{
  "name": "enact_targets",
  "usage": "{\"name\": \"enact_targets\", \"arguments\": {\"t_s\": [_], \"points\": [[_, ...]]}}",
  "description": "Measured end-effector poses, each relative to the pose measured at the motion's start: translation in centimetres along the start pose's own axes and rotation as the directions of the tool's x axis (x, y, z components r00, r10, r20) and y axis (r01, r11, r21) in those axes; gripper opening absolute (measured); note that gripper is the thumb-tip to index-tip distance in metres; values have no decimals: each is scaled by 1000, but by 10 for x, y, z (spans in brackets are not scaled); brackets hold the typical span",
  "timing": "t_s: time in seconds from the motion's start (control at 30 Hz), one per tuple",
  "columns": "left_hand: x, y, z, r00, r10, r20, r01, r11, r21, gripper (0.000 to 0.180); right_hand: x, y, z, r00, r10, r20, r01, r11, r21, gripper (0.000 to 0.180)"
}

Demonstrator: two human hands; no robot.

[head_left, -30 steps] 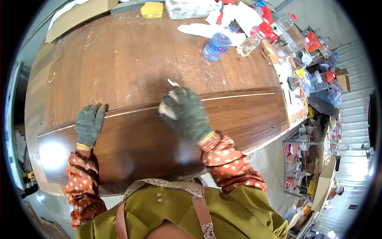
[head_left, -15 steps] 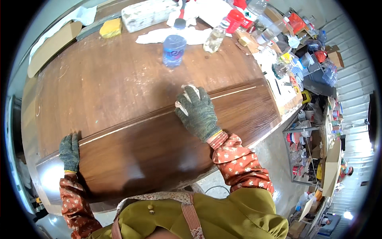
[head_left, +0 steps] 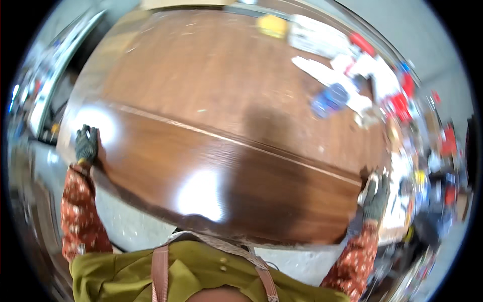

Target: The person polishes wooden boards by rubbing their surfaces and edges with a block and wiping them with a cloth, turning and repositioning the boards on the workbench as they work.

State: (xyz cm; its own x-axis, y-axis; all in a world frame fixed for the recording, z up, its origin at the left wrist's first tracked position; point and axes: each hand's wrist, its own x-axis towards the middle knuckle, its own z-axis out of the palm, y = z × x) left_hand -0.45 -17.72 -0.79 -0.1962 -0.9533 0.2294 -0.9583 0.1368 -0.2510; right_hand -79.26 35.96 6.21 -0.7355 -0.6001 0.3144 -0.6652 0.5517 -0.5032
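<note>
A long, glossy brown wooden panel [head_left: 146, 151] with a pale line along its far side lies across the brown board [head_left: 201, 65] before me. My left hand [head_left: 86, 145], in a dark green knit glove, rests at the panel's left end with its fingers a little apart. At the opposite end is my right hand [head_left: 375, 201], gloved alike. White cloth [head_left: 371, 182] shows at its fingers, pressed against the panel's end; motion blurs the detail there.
Toward the far right stand a blue-labelled bottle [head_left: 329, 100], white cloths [head_left: 322, 72], a white block [head_left: 318, 36] and a yellow sponge [head_left: 272, 26]. Cluttered containers crowd the right side. A metal-edged rack [head_left: 65, 70] is at the left.
My right hand has gone from the panel's middle to its right end with the cloth. The view has swung left, so the panel now slants down to the right.
</note>
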Motion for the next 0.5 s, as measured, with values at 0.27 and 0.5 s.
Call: {"name": "enact_targets", "arguments": {"t_s": [0.27,0.5], "points": [[3,1,11,977,-63,201,42,993,106,40,-21,-152,105,679,-551,485,684,715,-146,51],[8,50,-40,921,-334,202,374,902,-215,73,-6,-387,247,296,-839,456,799,479,363,63]]}}
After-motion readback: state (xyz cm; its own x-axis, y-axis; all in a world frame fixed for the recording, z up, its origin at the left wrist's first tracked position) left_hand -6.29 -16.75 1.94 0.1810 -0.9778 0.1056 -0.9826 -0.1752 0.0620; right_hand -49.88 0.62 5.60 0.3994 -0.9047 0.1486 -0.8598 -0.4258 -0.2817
